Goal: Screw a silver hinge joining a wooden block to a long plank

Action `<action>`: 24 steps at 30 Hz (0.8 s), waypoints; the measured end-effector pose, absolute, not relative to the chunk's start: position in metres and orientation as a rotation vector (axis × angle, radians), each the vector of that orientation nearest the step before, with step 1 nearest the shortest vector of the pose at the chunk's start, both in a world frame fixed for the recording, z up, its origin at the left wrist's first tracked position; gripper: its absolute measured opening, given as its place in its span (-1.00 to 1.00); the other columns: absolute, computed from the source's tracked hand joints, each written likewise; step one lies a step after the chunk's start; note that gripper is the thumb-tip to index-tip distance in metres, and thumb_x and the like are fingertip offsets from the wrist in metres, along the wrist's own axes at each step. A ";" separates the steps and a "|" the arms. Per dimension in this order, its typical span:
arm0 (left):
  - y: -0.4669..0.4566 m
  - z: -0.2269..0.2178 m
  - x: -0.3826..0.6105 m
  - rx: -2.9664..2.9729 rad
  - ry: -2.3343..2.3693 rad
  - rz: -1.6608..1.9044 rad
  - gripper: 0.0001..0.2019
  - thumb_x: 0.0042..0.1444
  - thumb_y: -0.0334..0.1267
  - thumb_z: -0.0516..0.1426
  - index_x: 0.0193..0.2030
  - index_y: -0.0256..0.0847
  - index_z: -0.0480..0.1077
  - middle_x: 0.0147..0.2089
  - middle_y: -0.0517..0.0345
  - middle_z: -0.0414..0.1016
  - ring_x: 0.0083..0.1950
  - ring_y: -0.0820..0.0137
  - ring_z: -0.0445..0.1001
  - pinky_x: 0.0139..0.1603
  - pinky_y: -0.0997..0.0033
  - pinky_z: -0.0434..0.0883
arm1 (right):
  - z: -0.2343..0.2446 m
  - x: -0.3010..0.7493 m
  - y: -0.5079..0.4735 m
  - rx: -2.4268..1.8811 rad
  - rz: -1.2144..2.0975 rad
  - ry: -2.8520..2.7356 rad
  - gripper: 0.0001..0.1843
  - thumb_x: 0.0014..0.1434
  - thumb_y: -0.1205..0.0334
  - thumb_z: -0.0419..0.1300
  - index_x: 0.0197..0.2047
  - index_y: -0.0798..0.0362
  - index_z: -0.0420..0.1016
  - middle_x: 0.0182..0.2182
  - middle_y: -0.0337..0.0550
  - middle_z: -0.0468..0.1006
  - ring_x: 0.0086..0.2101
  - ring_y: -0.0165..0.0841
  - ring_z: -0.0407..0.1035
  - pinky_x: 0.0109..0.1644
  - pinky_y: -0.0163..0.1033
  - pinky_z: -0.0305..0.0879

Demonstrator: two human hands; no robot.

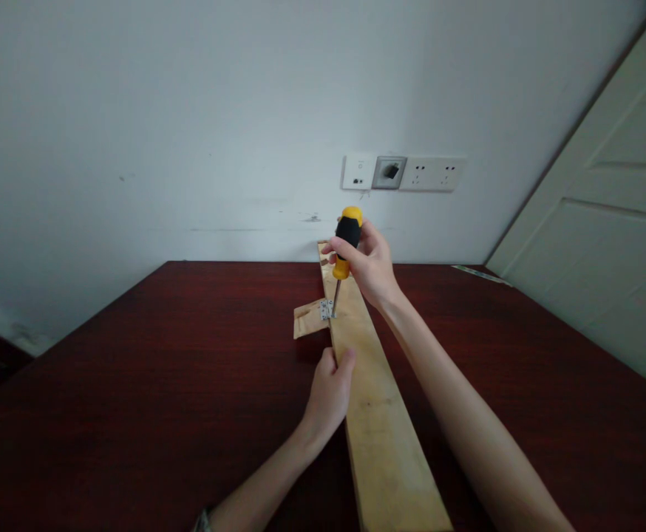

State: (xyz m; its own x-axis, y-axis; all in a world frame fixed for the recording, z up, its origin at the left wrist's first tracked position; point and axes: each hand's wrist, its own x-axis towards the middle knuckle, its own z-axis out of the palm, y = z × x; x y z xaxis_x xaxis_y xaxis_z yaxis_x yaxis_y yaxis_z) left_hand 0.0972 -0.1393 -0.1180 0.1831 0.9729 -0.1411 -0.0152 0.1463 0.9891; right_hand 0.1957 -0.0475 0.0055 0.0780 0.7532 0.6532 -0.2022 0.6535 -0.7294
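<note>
My right hand [370, 262] is closed around the yellow and black handle of a screwdriver [348, 235]. The shaft points down, slightly tilted, and its tip meets a small metal hinge [327, 309]. That hinge joins the left edge of a long wooden board [381, 414] to a short wooden piece [309, 319] sticking out to the left. Nearer to me, my left hand [331, 391] grips the board's left edge, thumb on top and the other fingers hidden underneath. Whether a screw sits under the tip is too small to tell.
The board lies lengthwise on a dark red table [162, 384], its far end near the white wall [190, 133]. Wall sockets [434, 174] sit above the table at the back. A white door [622, 199] stands on the right. A thin strip [481, 275] lies at the table's back right edge.
</note>
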 end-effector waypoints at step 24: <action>-0.142 -0.115 0.097 1.116 1.102 0.954 -0.65 0.05 0.04 0.14 -0.30 -0.27 0.32 -0.26 -0.02 0.48 -0.20 0.24 0.45 -0.22 0.37 0.34 | 0.012 0.194 -0.053 -0.456 0.991 -1.319 -0.58 0.15 -0.18 0.05 -0.20 0.02 0.36 -0.36 -0.16 0.45 -0.41 -0.40 0.37 -0.37 -0.24 0.35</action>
State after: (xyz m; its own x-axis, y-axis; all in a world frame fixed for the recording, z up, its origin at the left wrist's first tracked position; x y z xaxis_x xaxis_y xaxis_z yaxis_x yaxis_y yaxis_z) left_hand 0.0974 -0.1415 -0.1154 0.2045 0.9620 -0.1807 -0.0413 0.1929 0.9804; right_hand 0.1936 -0.0531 0.0120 -0.0594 0.8076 0.5867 -0.3394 0.5364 -0.7727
